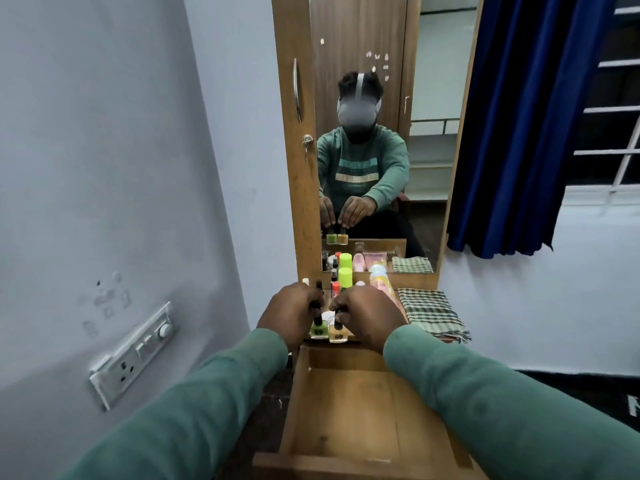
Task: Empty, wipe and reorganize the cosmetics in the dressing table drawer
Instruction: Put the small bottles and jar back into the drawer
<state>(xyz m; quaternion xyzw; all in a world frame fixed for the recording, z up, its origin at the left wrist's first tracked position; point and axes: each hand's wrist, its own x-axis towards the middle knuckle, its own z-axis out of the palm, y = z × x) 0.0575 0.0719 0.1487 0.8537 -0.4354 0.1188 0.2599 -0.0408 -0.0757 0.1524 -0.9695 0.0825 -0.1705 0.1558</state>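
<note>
**Two nail polish bottles held over an open drawer**

Nearest the camera, two green sleeves [194,410] reached forward over a pulled-out wooden drawer [349,420], whose visible bottom lay bare. At the far end of the drawer, the left hand [289,315] was closed around the dark cap of a green nail polish bottle [319,329], while the right hand [369,318] pinched the dark cap of an orange nail polish bottle [338,334]. The two bottles hung upright, side by side and nearly touching, at the near edge of the dressing table top [398,339]. Farther back on that top stood a cluster of cosmetics: a bright green capped bottle [345,277], a small red-capped bottle [335,289] and a pale pink container [382,282]. A folded checked cloth [433,315] lay to their right. The mirror [374,133] behind showed the seated person holding both bottles. A switch panel [133,353] sat on the left wall, and a blue curtain [526,116] hung at far right.
</note>
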